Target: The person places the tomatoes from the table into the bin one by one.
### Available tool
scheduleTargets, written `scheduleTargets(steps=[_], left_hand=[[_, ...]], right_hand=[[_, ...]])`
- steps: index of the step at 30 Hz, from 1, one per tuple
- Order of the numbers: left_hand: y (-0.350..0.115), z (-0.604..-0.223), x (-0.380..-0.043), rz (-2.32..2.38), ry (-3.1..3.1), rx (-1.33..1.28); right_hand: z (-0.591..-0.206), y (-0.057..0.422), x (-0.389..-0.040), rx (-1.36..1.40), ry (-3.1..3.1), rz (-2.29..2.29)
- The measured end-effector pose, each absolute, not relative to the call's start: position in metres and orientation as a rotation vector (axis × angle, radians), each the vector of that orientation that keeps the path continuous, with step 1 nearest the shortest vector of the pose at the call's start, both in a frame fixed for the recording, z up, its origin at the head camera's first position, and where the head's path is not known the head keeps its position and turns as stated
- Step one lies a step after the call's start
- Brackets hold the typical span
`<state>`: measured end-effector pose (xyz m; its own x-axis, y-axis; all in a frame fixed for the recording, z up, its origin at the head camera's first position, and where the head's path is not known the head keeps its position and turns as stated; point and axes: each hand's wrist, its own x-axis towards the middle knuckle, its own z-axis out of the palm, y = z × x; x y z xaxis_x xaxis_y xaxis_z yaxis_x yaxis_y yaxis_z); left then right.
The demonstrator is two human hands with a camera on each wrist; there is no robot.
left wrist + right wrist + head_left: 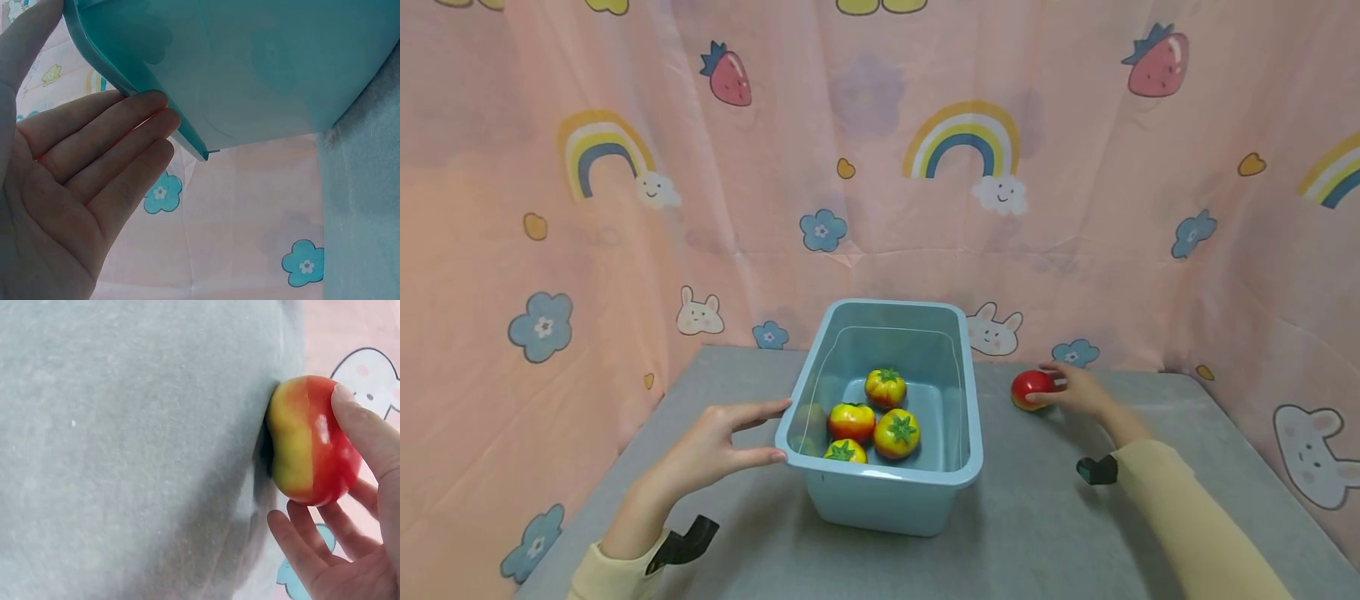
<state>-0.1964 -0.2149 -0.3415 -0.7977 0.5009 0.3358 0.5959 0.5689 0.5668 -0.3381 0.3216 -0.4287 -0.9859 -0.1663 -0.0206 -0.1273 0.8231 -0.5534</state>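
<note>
A light blue plastic bin [880, 500] stands on the grey table, with several red-and-yellow tomatoes [897, 433] with green tops on its floor. At the bin's near left corner, my left hand [711, 446] touches the rim with its thumb and nearly straight fingers. In the left wrist view those fingers [134, 125] lie against the outside of the rim. To the right of the bin, my right hand [1078, 392] holds another tomato [1032, 390] low at the table surface. The right wrist view has the thumb on one side of this tomato [315, 440] and fingers on the other.
The grey table [1037, 517] runs back to a pink curtain [880, 225] printed with rainbows, rabbits and flowers. Its folds enclose the table at the left and right. A black strap [685, 542] sits at the left wrist.
</note>
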Motion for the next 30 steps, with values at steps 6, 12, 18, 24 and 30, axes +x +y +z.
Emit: scheduleTargets(steps=[6,12,18,24,30], left_hand=[[-0.215,-0.341,-0.196,-1.036,-2.656,-0.929],[-0.215,-0.342,-0.196,-1.043,-2.657,-0.931],[-0.214,-0.342,-0.196,-1.035,-2.661,-0.928],[-0.214,-0.342,-0.196,-1.034,-2.663,-0.925],[-0.214,-0.342,-0.196,-1.052,-2.668,-0.92]], right_hand=[[-0.433,0.321,-0.338,-0.189,2.942,-0.869],[-0.438,0.324,-0.337,-0.152,2.921,-0.897],[-0.439,0.323,-0.335,-0.133,2.923,-0.913],[-0.436,0.319,-0.329,-0.131,2.933,-0.92],[-0.432,0.314,-0.324,-0.167,2.951,-0.943]])
